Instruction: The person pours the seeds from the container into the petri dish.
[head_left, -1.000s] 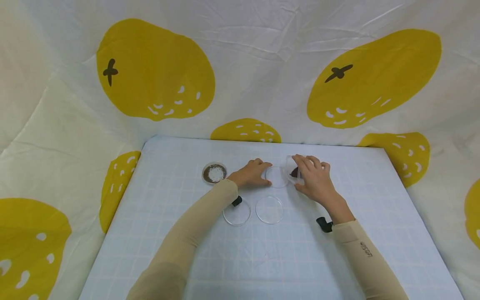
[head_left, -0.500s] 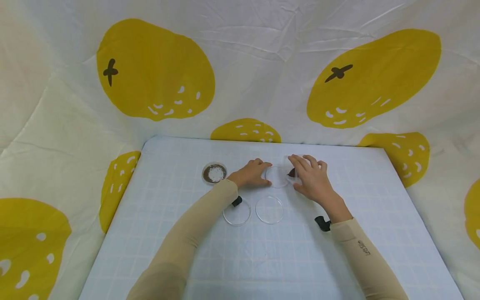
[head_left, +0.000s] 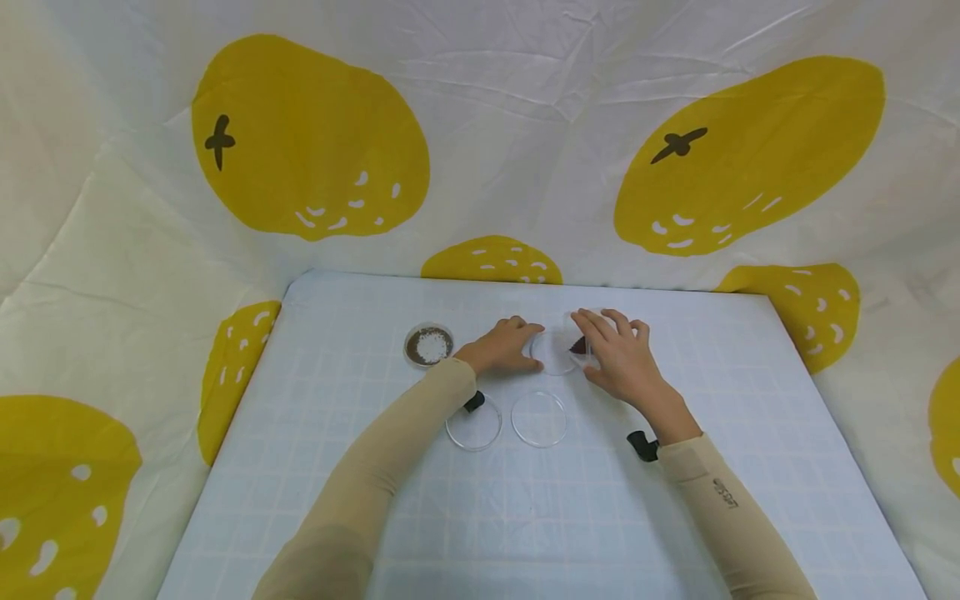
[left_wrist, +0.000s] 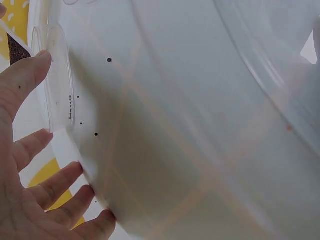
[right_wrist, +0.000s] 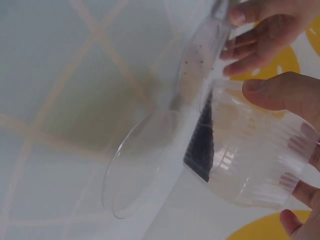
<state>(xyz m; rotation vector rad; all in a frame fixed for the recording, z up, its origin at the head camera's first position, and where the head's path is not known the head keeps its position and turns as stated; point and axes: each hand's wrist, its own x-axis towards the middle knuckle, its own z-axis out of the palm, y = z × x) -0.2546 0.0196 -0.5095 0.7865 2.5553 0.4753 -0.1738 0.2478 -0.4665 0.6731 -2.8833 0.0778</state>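
My right hand (head_left: 622,358) holds a clear plastic cup (right_wrist: 250,155) tipped to the left, its thumb on one side and fingers on the other. Dark granular material (right_wrist: 202,145) is heaped inside toward the lowered rim. Just left of the cup lies a clear petri dish (head_left: 553,357) with a few dark specks in it. My left hand (head_left: 504,346) holds that dish, thumb and index finger on opposite edges of its rim. The other left fingers are spread along the cloth in the left wrist view.
A petri dish with brown material and white granules (head_left: 429,346) stands left of my left hand. Two clear dishes (head_left: 539,447) (head_left: 474,451) lie nearer me, one partly under the left wrist camera (head_left: 474,402). Small dark grains (left_wrist: 109,60) dot the cloth.
My right hand has shifted slightly left with the cup, bringing its lowered rim over the edge of the petri dish. The left hand stays in place.
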